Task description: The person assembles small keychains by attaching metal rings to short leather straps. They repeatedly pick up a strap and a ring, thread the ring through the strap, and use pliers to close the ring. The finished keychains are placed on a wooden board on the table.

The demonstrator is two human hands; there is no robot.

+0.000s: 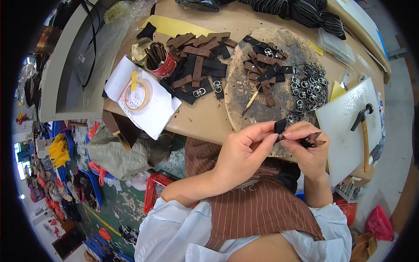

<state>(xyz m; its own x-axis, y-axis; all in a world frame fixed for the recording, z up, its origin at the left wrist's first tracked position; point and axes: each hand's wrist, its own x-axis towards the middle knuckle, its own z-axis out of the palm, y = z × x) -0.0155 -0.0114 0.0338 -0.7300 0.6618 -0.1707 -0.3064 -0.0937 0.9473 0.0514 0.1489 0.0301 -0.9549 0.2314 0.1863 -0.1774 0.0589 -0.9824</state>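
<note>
Close together above the near edge of a round, worn board [235, 102], both my hands are closed on one small strap piece [280, 126]. My left hand [251, 146] pinches its upright black end between thumb and fingers. Meeting it at the fingertips, my right hand [309, 150] grips the other part, where a dark brown end [321, 139] sticks out. The middle of the strap is hidden by my fingers. On the board lie brown and black straps [267, 78], a pile of metal rings and hooks [309, 89], and a pointed awl [250, 102] with a light handle.
Left of the board are heaped strap pieces [196, 59], a red tin [168, 70] of brown sticks, and a tape roll [127, 99] on white paper [155, 118]. On the right, a hammer [365, 139] rests on a white slab [336, 131]. Black cord bundles [301, 17] lie behind.
</note>
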